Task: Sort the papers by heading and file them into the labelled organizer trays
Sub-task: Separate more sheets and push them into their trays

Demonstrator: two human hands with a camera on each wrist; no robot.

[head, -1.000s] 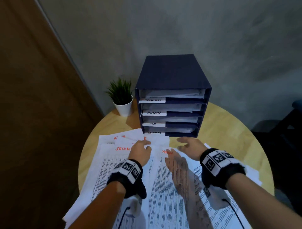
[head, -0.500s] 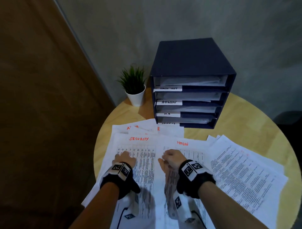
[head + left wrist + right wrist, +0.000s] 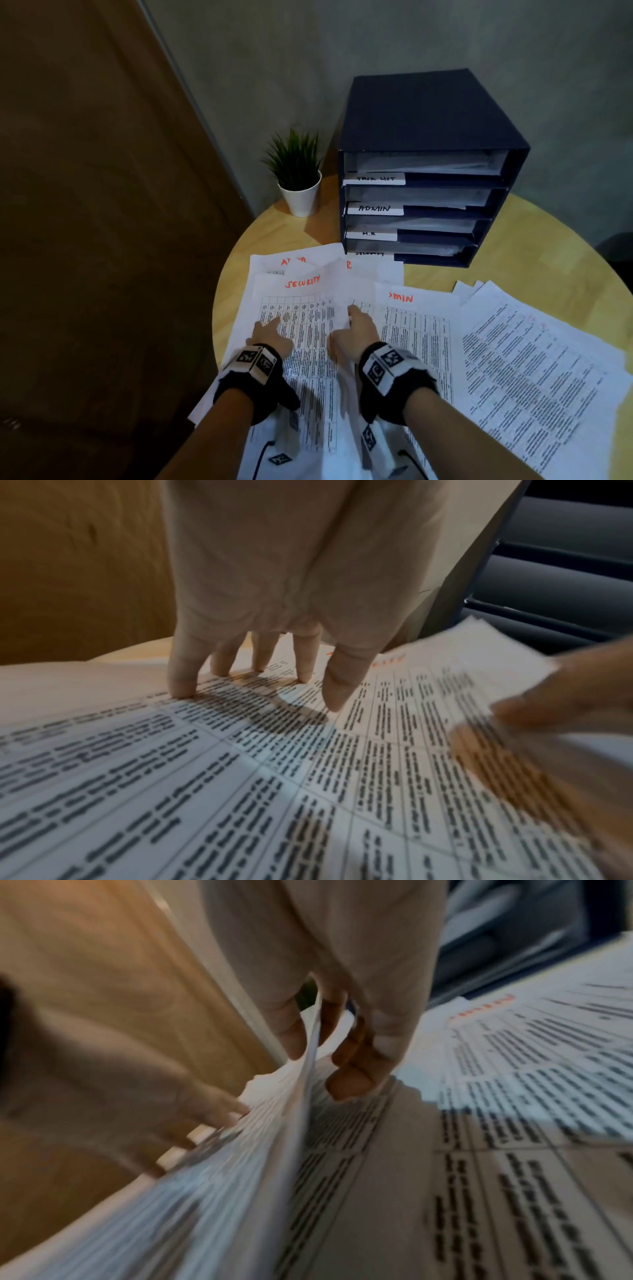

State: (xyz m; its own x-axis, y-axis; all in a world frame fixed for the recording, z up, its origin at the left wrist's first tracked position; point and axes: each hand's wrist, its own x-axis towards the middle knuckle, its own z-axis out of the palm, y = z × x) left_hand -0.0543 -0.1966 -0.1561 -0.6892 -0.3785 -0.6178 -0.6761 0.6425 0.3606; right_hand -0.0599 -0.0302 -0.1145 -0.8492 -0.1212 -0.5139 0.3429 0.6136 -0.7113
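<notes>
Papers (image 3: 404, 346) fanned on table (image 3: 534, 246); right hand (image 3: 356, 337) pinches one lifted sheet (image 3: 304, 1085), heading hidden. Left hand (image 3: 269, 337) fingers straight, pressing SECURITY sheet (image 3: 301, 308). Organizer (image 3: 421, 171) bottom label half covered.

Your way to the organizer (image 3: 421, 192) is partly blocked — loose papers (image 3: 342, 308) cover the near table (image 3: 534, 246) right up to the bottom tray; bare wood only opens to the organizer's right; the potted plant (image 3: 297, 174) crowds its left side; each slot already holds sheets, so there's little headroom.
</notes>
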